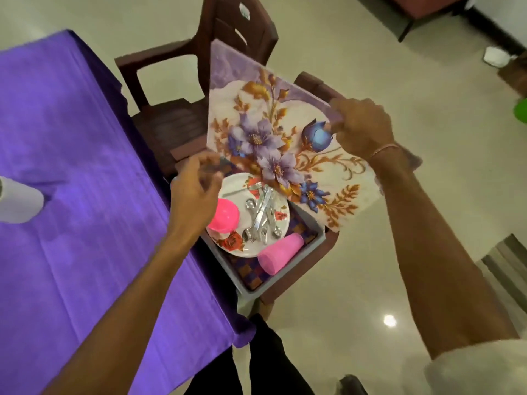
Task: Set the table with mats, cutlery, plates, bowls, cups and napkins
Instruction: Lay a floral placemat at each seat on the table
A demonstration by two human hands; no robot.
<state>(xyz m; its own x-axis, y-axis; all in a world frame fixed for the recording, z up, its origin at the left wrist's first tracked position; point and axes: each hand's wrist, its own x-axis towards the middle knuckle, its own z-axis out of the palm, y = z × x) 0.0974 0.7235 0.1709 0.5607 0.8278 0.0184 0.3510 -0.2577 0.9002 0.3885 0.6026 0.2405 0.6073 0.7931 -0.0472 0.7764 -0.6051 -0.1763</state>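
My right hand (362, 125) pinches the edge of a floral mat (273, 132) and holds it lifted over a grey tray (308, 253) that sits on a brown chair. My left hand (196, 181) hovers at the mat's lower left corner with fingers curled; motion blur hides whether it touches the mat. In the tray lies a white plate (242, 249) with red flowers, carrying a pink bowl (225, 215) and several pieces of steel cutlery (262, 212). A pink cup (278, 255) lies on its side beside the plate. The table (71, 166) has a purple cloth.
A white roll (17, 203) stands on the table's left side. A second brown chair (228, 32) stands by the table's far corner. The floor is pale tile, with a white object (496, 57) and a green one (520, 109) at the right.
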